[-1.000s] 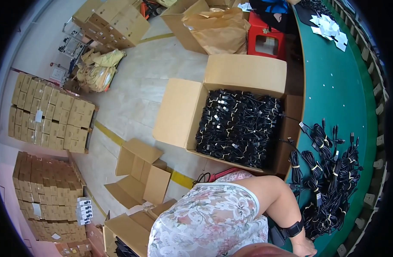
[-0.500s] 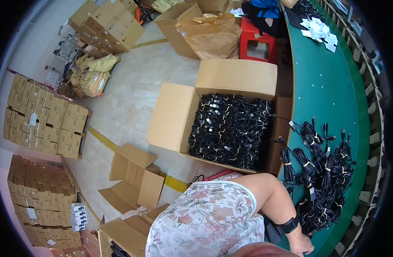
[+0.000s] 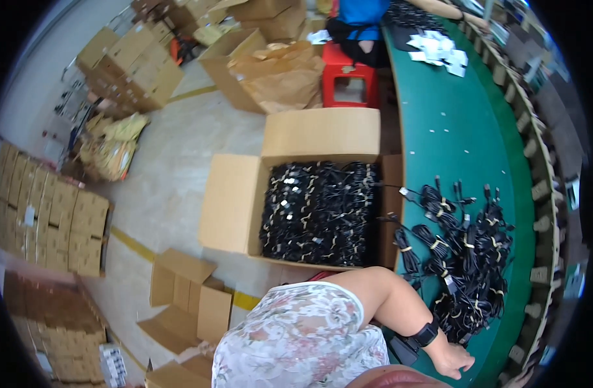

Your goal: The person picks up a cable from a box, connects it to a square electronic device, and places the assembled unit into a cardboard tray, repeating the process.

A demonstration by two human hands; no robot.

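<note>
My left hand, with a black watch on its wrist, is over the near end of the green table. Its fingers are curled in, and whatever may be between them is too small to make out. Just beyond it lies a heap of black cable bundles, tied with pale bands and showing metal plugs. Left of the table, an open cardboard box holds rows of similar black cable bundles. A dark flat object is partly hidden beside my forearm. My right hand is out of view.
A red stool stands beyond the box, near a person in blue. White paper slips lie at the table's far end. An opened carton and stacked boxes are on the left. Sockets line the table's right side.
The whole view has shifted, so the box and table appear farther left. My left hand stays near the close end of the cable heap, its fingers turned slightly. The cables look unchanged.
</note>
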